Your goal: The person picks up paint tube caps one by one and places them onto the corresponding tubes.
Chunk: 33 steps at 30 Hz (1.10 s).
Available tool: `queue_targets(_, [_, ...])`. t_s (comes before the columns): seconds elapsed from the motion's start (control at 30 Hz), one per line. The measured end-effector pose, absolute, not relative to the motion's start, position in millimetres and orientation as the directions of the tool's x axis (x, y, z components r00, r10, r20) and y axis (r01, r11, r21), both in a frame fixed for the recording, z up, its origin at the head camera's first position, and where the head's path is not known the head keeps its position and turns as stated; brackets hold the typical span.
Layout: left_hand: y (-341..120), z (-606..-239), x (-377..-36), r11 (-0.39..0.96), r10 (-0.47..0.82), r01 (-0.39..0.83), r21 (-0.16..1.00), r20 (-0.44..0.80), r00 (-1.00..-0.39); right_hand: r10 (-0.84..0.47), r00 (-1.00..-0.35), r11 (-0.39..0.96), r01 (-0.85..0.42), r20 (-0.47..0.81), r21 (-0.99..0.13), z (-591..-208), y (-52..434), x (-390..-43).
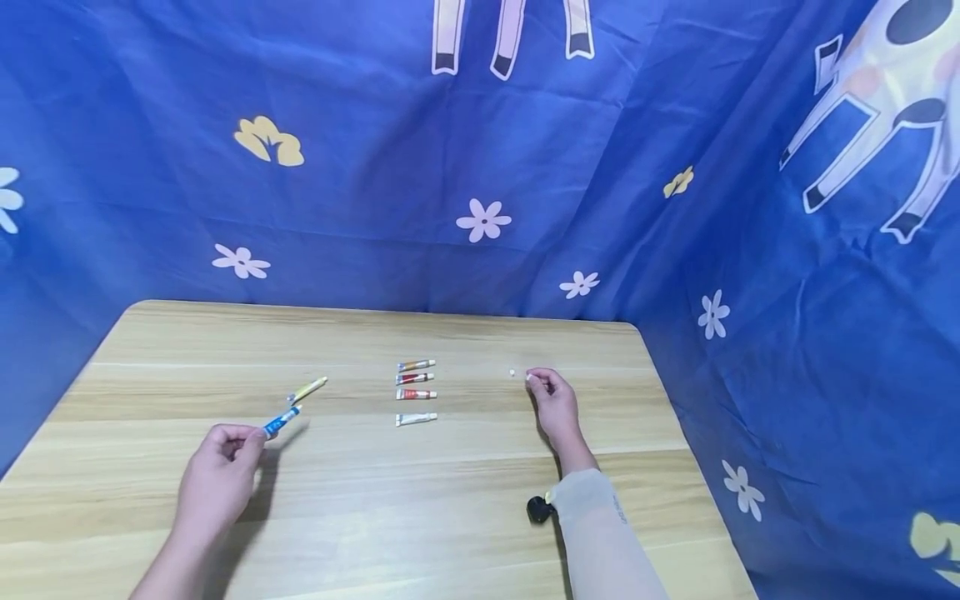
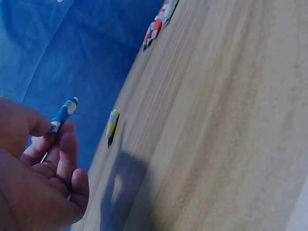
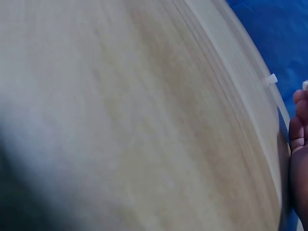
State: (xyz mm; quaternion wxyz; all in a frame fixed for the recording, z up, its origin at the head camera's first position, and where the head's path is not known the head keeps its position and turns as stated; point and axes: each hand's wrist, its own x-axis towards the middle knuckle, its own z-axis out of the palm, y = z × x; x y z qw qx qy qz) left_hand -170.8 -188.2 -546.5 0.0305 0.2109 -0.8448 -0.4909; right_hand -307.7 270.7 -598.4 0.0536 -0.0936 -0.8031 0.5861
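Note:
My left hand point(image 1: 221, 479) pinches a blue paint tube point(image 1: 282, 421) by its lower end, its tip pointing up and to the right, above the table. Just beyond it lies a yellow paint tube point(image 1: 307, 389); in the left wrist view the yellow tube point(image 2: 112, 127) rests on the wood. My right hand point(image 1: 557, 407) holds a small white cap point(image 3: 305, 86) at its fingertips. Close by, a second small white cap point(image 1: 512, 372) sits on the table, also visible as a white cap point(image 3: 272, 78) in the right wrist view.
In the table's middle, several paint tubes lie in a column: an ochre tube point(image 1: 416, 365), a dark red tube point(image 1: 415, 378), a red tube point(image 1: 416, 394) and a silvery white tube point(image 1: 416, 418). A blue patterned curtain point(image 1: 360, 208) borders the wooden table point(image 1: 360, 508).

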Motion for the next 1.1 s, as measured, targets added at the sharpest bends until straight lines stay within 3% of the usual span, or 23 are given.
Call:
queue_targets(0.23, [-187.6, -544.3, -169.1, 0.414, -0.364, -0.331, 0.848, -0.179, -0.914, 0.270, -0.962, 0.038, 0.053, -0.041, -0.998, -602.1, 272.4, -305.7])
queue_targets(0.47, [-187.3, -544.7, -164.9, 0.406, -0.359, -0.333, 0.851, -0.187, -0.914, 0.276, -0.960, -0.083, 0.030, -0.052, -0.996, -600.2, 273.1, -304.2])
queue_targets(0.73, [-183.1, -541.2, -160.2, 0.400, -0.346, -0.295, 0.868, -0.155, -0.925, 0.369, -0.923, -0.454, -0.074, -0.112, -0.888, -591.8, 275.5, -292.0])
queue_targets(0.9, [-182.1, -541.4, -158.7, 0.400, -0.341, -0.279, 0.873, -0.141, -0.929, 0.388, -0.903, -0.555, -0.069, -0.184, -0.829, -587.7, 274.9, -284.4])
queue_targets(1.1, [-178.7, -540.2, -156.1, 0.381, -0.322, -0.288, 0.879, -0.165, -0.932, 0.324, -0.926, -0.607, -0.048, -0.192, -0.793, -579.1, 270.0, -275.1])
